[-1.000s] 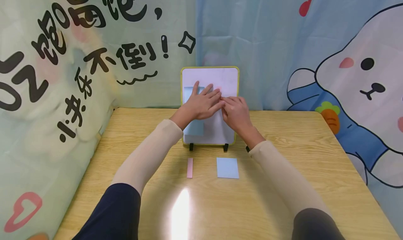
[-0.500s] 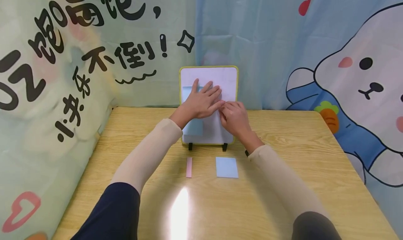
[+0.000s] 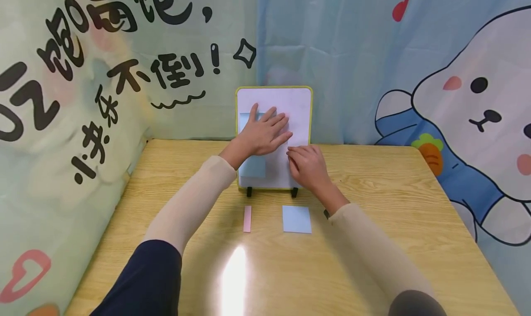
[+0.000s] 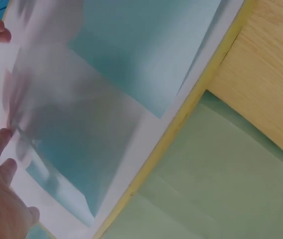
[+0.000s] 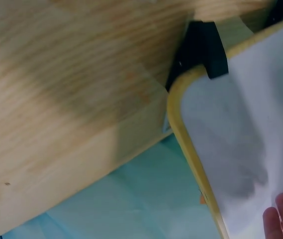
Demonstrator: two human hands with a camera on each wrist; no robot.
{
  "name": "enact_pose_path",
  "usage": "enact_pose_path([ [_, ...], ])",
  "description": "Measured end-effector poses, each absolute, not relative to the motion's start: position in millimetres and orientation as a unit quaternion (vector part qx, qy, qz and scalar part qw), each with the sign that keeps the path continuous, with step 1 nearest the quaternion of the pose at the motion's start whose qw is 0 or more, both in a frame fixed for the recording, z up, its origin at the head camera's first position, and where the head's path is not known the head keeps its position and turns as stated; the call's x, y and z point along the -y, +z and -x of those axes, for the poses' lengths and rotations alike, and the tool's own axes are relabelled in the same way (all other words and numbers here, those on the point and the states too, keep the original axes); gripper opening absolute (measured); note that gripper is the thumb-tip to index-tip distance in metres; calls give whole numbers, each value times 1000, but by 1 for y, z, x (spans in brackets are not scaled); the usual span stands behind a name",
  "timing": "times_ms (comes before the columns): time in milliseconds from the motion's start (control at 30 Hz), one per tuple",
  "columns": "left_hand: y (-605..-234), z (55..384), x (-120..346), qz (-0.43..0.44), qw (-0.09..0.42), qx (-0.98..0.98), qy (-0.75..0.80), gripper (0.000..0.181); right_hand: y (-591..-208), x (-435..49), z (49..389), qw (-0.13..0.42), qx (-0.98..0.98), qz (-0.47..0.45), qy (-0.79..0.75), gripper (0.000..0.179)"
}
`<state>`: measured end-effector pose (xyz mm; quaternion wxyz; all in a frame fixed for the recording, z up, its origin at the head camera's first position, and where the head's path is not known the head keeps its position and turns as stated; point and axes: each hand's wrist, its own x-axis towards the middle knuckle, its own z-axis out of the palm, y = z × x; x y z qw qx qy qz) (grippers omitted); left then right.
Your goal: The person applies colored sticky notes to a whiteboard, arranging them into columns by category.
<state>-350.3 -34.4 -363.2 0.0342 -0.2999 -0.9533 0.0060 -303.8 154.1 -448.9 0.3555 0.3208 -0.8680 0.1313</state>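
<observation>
A white board with a yellow rim stands upright on black feet near the table's far edge. Blue paper lies against its left half, partly hidden by my left hand. That hand rests on the board with fingers spread, and pale pink shows by its fingertips. Close to the board's right side is my right hand, fingers bent, fingertips right at the white surface. Whether they pinch anything I cannot tell. In the left wrist view, the blue paper has a lower part with a pale, lifted-looking edge.
A narrow pink strip of paper and a light blue square of paper lie on the wooden table in front of the board. A printed fabric backdrop hangs behind and along the left side.
My right hand has slid down the board, away from the left fingertips, leaving a gap between the hands. The left hand keeps nearly the same place and spread on the board.
</observation>
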Motion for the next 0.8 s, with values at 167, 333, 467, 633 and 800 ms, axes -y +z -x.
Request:
enact_pose_path([
  [167,-367,344,39,304,37,952,-1,65,-454,-158,296,344,872,-324,131,17],
  [333,-371,331,46,315,44,948,-15,63,-460,-166,287,346,868,-329,136,17],
  [467,-376,313,64,320,59,945,-40,61,-464,-180,275,341,876,-308,147,21],
  [633,-391,290,106,303,86,945,-91,62,-468,-203,258,322,894,-257,174,43],
  [800,-414,269,155,248,117,954,-124,64,-468,-223,243,221,939,-196,174,79],
])
